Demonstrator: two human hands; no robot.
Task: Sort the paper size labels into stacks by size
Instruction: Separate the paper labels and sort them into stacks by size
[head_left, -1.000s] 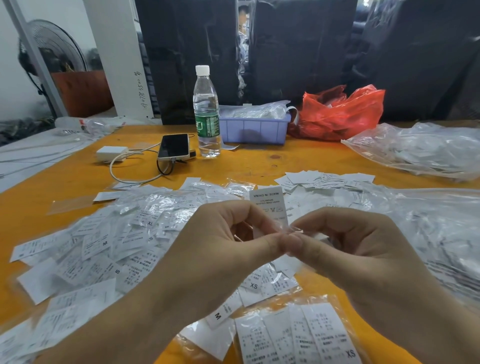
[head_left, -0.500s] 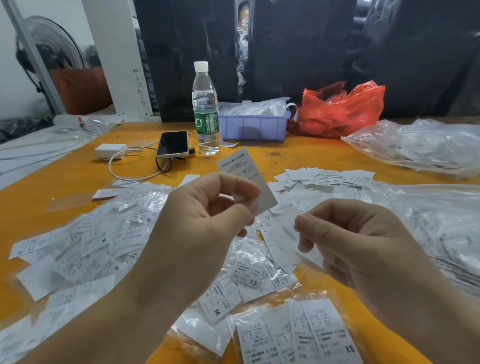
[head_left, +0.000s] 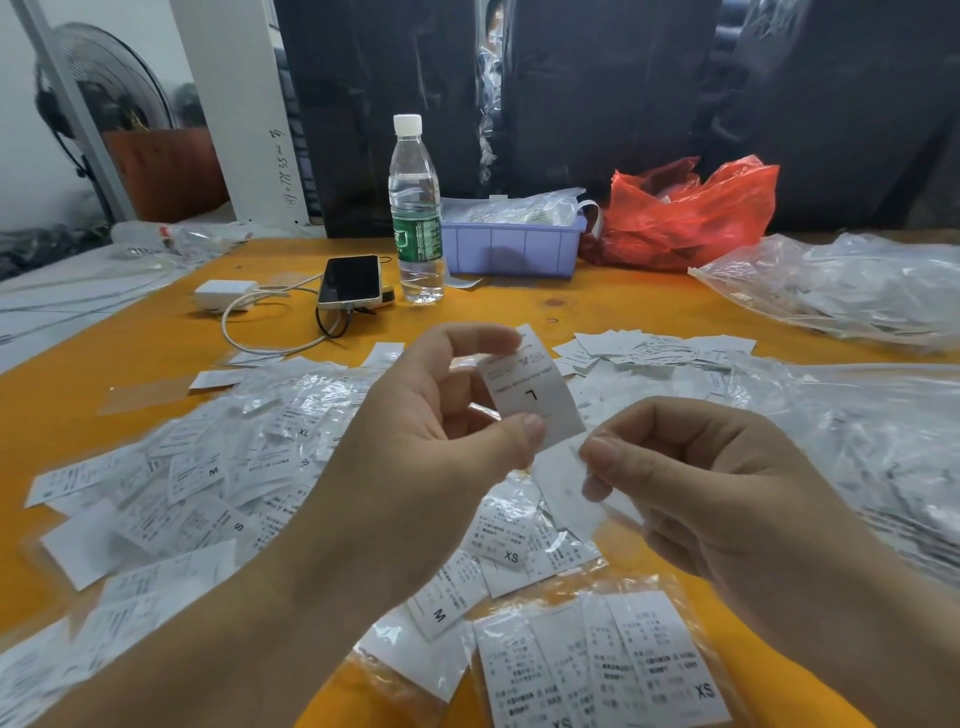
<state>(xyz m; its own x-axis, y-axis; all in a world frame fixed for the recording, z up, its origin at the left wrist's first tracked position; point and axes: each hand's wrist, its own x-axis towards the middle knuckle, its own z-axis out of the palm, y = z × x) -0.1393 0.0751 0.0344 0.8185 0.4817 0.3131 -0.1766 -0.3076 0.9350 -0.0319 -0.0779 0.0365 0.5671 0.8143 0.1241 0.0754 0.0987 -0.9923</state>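
I hold one label (head_left: 535, 400) up in front of me with my left hand (head_left: 415, 441), pinched between thumb and forefinger near its lower left corner, my other fingers curled loosely behind it. It reads upside down from here; the big letter looks like an L. My right hand (head_left: 701, 483) pinches a second slip (head_left: 566, 488), blank side up, just below the first; thumb and forefinger are closed on its upper edge. The two slips nearly touch where my fingertips meet.

These slips weigh almost nothing and bend at the lightest push, so I judge that a light pinch is enough, and a hard one would only crease them. The surface looks smooth and slightly glossy, so two stuck together would slide apart more easily than they would peel. The best place to hold one seems to be a corner or short edge, away from the size letter, so I can read it.

Below my hands, the loose heap of labels (head_left: 208, 483) covers the orange table (head_left: 597, 312), with M, S, XL and XS showing here and there, many still inside thin clear sleeves. A bagged bundle marked XS (head_left: 623, 670) lies nearest me. The clear film looks slippery and crinkly, so I expect it to slide and drag neighbouring slips along when I reach in.
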